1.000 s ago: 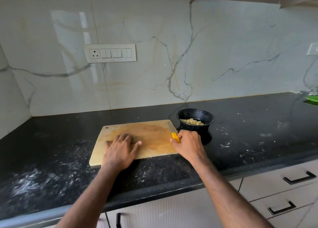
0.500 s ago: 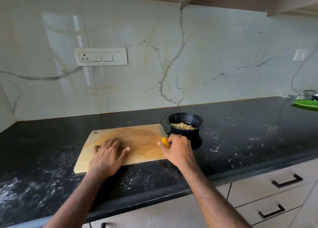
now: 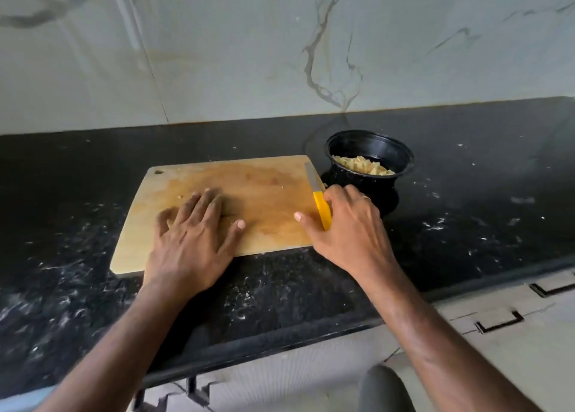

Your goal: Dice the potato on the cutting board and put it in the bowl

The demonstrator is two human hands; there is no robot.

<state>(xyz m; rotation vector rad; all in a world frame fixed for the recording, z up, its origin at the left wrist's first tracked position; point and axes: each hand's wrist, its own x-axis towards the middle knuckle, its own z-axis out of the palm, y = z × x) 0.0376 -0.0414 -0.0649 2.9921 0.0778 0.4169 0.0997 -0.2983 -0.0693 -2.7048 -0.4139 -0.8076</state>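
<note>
A rectangular wooden cutting board [image 3: 249, 193] with rounded corners and a small hanging hole at its far-left corner lies on a black speckled stone countertop [image 3: 466, 225]. The left hand [image 3: 193, 234] rests palm down on the near-left part of the board, its fingers straight and slightly spread, holding nothing. The right hand [image 3: 348, 225] sits at the board's right edge beside a knife with a yellow handle and a short steel blade [image 3: 317, 195]. The knife lies along that right edge, blade pointing to the far side. The thumb reaches out over the board on the left of the handle and the fingers curl down on its right, so the hand appears to be around the handle, though how firmly it grips cannot be told. A ring shows on one finger.

Just right of the board's far-right corner stands a round black bowl [image 3: 370, 150], and the pale yellow diced potato pieces [image 3: 361, 165] are piled inside it. Only a few tiny scraps show on the board's stained surface.

Behind the counter rises a glossy white marble-patterned wall [image 3: 280, 53] with grey veins. Below the counter's near edge are pale cabinet drawers with dark recessed handles [image 3: 501, 321]. No brand, label or writing can be read anywhere.
</note>
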